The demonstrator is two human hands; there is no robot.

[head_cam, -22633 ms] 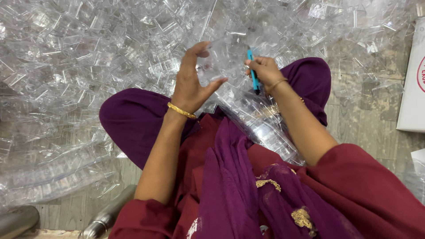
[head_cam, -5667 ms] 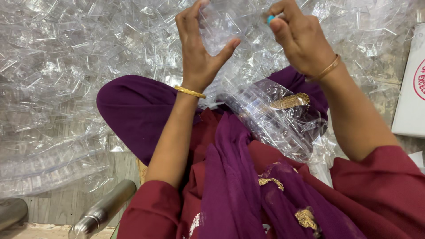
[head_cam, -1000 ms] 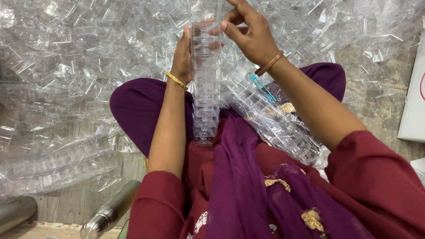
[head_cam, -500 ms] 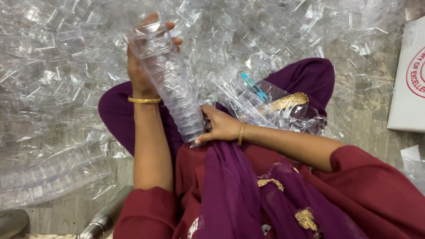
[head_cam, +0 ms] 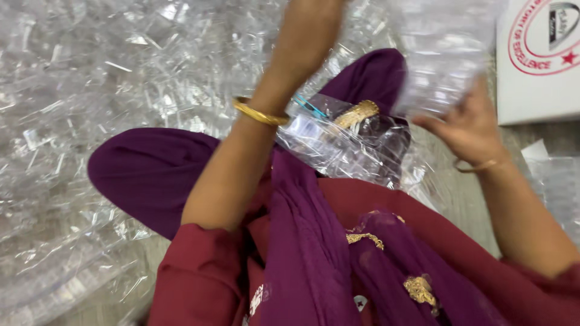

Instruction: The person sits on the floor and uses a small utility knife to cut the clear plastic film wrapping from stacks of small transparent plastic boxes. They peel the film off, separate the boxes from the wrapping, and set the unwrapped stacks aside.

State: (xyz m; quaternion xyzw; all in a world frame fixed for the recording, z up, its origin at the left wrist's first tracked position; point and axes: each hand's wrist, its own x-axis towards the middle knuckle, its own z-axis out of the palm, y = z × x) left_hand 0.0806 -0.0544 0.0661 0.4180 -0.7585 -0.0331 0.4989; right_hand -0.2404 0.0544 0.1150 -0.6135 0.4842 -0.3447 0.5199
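My right hand (head_cam: 470,128) grips the lower end of a blurred stack of clear plastic cups (head_cam: 440,57), which rises toward the top edge at the right. My left hand (head_cam: 311,27) is raised at the top centre with a gold bangle (head_cam: 260,113) on its wrist. Its fingers are cut off by the frame edge, so I cannot see what they touch. In my lap, between the two arms, lies a clear plastic bag of stacked cups (head_cam: 347,142) with a thin blue stick (head_cam: 309,106) on it.
A deep pile of loose clear plastic cups (head_cam: 90,90) covers the floor to the left and ahead. A white cardboard box (head_cam: 538,66) stands at the top right. More clear plastic (head_cam: 559,187) lies at the right edge on the grey floor.
The cup stack has swung from the left over to the right side. My right hand moved with its lower end from my lap out to the right. My left hand rose to the top centre.
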